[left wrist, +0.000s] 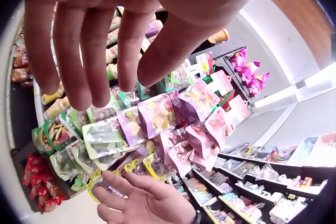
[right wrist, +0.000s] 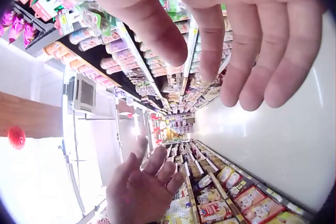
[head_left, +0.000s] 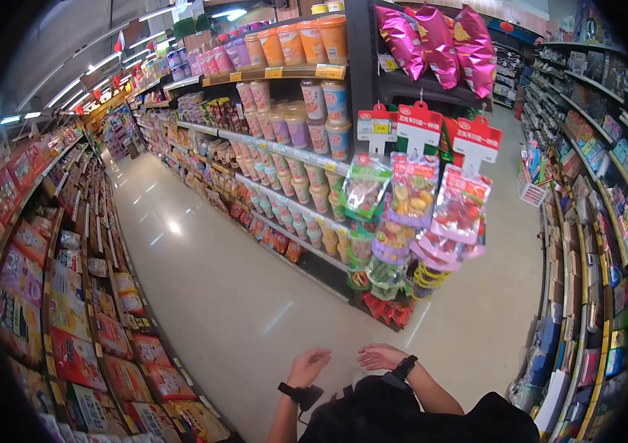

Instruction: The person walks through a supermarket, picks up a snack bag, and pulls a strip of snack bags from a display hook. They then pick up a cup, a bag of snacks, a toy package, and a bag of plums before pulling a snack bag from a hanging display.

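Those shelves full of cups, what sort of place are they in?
Probably a supermarket: the shelves carry rows of matching cups, price labels line their edges, and colourful packets hang at one end.

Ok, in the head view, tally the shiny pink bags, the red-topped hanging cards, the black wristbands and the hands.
Shiny pink bags: 3
Red-topped hanging cards: 3
Black wristbands: 2
Left hand and right hand: 2
Total: 10

Pouches [head_left: 412,190] look glossy plastic, the floor [head_left: 196,288] smooth and shiny.
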Demonstrator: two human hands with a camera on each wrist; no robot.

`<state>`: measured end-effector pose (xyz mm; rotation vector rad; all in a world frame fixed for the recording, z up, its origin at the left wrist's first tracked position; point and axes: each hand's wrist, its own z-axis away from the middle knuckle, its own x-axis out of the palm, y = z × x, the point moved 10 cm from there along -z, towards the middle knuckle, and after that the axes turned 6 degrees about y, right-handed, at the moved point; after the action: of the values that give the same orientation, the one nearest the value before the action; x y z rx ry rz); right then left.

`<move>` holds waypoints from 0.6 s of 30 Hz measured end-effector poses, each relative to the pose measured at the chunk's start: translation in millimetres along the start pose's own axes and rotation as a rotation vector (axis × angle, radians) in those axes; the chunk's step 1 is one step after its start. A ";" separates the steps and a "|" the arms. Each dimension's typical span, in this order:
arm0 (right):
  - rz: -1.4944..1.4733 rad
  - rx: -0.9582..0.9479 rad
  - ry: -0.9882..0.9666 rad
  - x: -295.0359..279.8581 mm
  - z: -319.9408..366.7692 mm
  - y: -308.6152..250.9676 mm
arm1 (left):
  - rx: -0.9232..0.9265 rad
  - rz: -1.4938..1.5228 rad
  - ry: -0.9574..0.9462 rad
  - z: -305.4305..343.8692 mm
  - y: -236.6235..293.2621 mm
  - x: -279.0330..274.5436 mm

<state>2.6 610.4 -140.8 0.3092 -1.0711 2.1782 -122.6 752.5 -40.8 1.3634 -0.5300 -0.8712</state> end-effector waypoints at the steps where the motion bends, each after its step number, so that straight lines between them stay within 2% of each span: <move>1: 0.027 -0.012 -0.005 1.9 -11.8 -22.6 | 0.023 -0.003 0.007 -20.9 11.3 -2.1; 10: 0.202 -0.100 0.009 5.8 -85.6 -132.6 | -0.012 0.139 -0.076 -195.8 37.7 -18.4; 16: 0.168 -0.209 0.023 11.2 -146.8 -209.8 | 0.139 0.178 0.006 -377.6 67.2 -77.3; 18: 0.131 -0.255 0.086 14.9 -176.6 -240.5 | 0.144 0.232 -0.014 -438.9 69.6 -87.7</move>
<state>166.5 856.6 -99.1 0.0302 -1.3350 2.1149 179.8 1089.6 -31.8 1.3941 -0.7583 -0.6637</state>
